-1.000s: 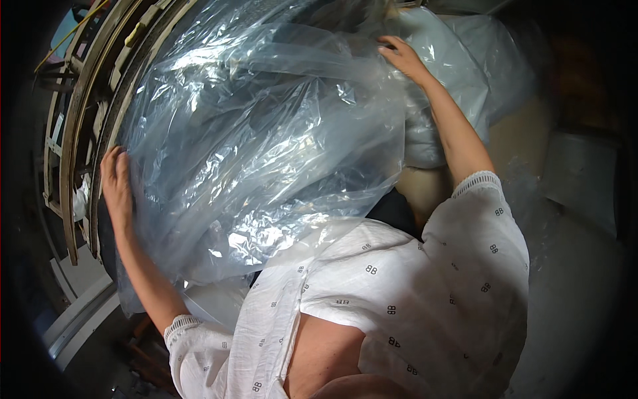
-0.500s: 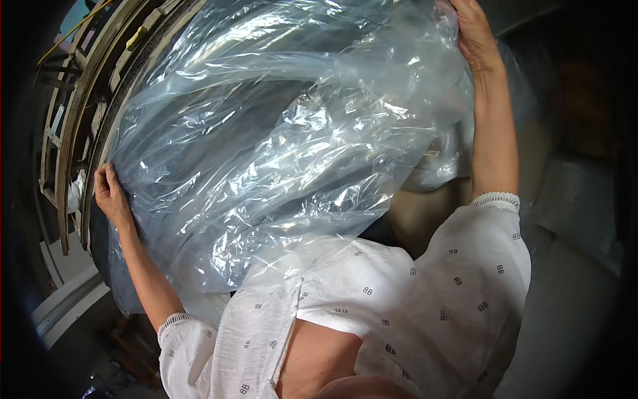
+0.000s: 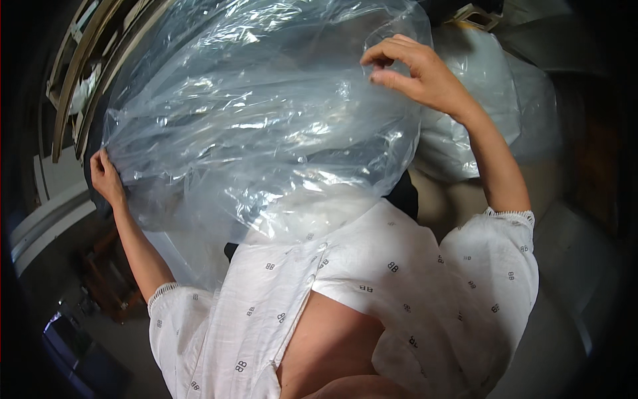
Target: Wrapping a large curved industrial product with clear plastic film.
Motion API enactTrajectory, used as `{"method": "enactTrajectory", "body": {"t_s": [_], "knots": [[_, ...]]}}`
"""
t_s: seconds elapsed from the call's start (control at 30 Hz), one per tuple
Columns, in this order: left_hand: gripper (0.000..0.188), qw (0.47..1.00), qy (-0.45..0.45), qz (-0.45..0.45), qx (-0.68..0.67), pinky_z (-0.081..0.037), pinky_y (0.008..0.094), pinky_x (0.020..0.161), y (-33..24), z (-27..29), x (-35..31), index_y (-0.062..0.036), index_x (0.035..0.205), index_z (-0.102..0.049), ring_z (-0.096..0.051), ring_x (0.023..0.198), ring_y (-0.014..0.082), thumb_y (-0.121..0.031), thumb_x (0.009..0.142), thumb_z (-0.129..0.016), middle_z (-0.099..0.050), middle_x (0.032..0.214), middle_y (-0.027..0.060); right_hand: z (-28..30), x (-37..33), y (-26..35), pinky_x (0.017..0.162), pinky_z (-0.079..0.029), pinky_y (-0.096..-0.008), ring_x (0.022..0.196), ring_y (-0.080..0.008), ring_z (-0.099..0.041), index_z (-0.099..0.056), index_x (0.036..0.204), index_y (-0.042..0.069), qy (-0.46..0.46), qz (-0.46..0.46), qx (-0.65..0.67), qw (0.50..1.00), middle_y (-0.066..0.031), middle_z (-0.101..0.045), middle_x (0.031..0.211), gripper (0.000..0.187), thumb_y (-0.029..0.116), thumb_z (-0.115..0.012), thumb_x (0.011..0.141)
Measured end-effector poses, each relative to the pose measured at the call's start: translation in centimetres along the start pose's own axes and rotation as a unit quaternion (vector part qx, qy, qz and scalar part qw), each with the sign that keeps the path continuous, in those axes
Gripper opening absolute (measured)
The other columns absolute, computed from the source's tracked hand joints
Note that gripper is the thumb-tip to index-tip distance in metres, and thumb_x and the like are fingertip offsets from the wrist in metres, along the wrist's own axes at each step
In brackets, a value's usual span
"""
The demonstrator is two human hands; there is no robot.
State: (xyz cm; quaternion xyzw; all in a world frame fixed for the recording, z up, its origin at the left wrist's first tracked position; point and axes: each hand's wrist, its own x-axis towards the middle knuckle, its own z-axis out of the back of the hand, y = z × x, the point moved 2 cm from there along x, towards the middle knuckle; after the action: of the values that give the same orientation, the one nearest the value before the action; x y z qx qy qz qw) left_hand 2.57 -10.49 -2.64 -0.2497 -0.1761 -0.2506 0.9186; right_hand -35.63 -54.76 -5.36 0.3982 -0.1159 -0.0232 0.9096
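Observation:
A large crinkled sheet of clear plastic film spreads in front of me and hangs down against my white shirt; whether it is a bag or a single layer I cannot tell. At its left edge, my left hand pinches the film between thumb and fingers. My right hand is over the film's right part, its fingers curved and the thumb apart from them, with no film visibly gripped.
Curved-looking wooden frames stand at the far left. More clear plastic lies in a heap to the right, beyond my right hand. A dark blue, shiny object is at the lower left. A pale rail runs along the left side.
My right hand has come down and left from the film's far right edge, and its fingers have parted. My left hand keeps its pinch. The film has shifted, uncovering more of the plastic heap.

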Motion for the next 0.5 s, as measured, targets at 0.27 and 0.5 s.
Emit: {"method": "enactTrajectory", "body": {"t_s": [0.27, 0.5], "knots": [[0.025, 0.999, -0.047, 0.013, -0.017, -0.043, 0.0239, 0.068, 2.4, 0.4, -0.2, -0.0025, 0.090, -0.061, -0.053, 0.070, 0.0103, -0.027, 0.087, -0.055, -0.061, 0.077, 0.0034, -2.5, 0.6, 3.6, 0.070, -0.041, -0.0317, 0.081, -0.0232, -0.052, -0.057, 0.086, 0.005, -0.087, 0.033, -0.017, 0.996, -0.0052, -0.053, 0.086, 0.014, 0.016, -0.060, 0.077], [0.024, 0.998, -0.059, -0.012, -0.027, -0.043, 0.0232, 0.069, 1.9, 0.2, -0.2, -0.0026, 0.092, -0.061, -0.054, 0.072, 0.0103, -0.026, 0.087, -0.056, -0.062, 0.079, 0.0029, -5.4, 0.3, 1.9, 0.071, -0.041, -0.0293, 0.081, -0.0193, -0.052, -0.053, 0.088, 0.004, -0.091, 0.011, -0.120, 0.989, -0.0064, -0.053, 0.086, 0.013, 0.011, -0.057, 0.078]]}}
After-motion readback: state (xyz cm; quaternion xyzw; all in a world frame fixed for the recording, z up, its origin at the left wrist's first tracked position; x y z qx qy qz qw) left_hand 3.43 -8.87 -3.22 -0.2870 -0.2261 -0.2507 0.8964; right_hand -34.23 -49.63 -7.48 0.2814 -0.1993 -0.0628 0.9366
